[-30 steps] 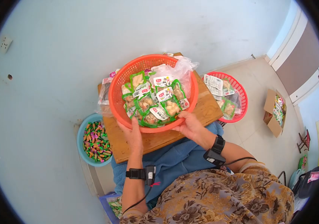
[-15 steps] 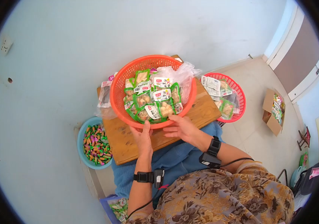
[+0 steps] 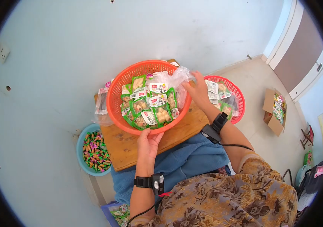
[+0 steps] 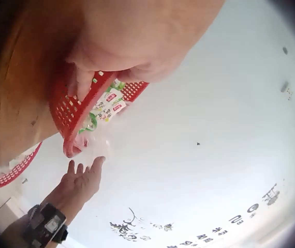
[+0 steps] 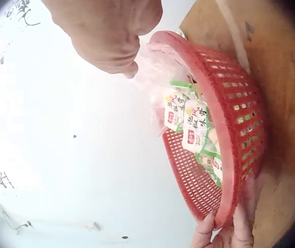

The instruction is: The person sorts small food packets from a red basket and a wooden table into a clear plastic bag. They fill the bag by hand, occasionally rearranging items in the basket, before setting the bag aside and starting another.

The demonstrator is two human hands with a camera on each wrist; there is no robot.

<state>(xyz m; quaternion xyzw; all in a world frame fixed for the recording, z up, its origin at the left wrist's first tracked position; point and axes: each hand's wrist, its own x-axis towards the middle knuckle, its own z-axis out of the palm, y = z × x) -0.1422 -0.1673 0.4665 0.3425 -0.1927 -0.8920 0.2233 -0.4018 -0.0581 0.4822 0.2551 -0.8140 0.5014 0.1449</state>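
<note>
An orange-red plastic basket [image 3: 113,109] stands tilted on the wooden table [image 3: 121,147], full of green-edged snack packets [image 3: 157,100]. My left hand [image 3: 148,145] grips its near rim, thumb on the rim and fingers underneath. A crumpled clear plastic bag [image 3: 176,78] hangs over the basket's right side. My right hand [image 3: 200,92] is up at this bag; in the left wrist view its fingers [image 4: 80,170] are spread and fairly straight, fingertips right at the plastic. In the right wrist view, white labels of the packets [image 5: 195,124] face outward.
A pink-red basket [image 3: 240,96] with more packets stands right of the table. A blue basin [image 3: 79,151] of wrapped sweets is at the left, by the wall [image 3: 55,75]. An open cardboard box [image 3: 269,102] and a small stool [image 3: 308,138] stand farther right.
My right hand has let go of the basket's near rim and moved up and right to the plastic bag. The left hand has shifted right along the rim to the front middle.
</note>
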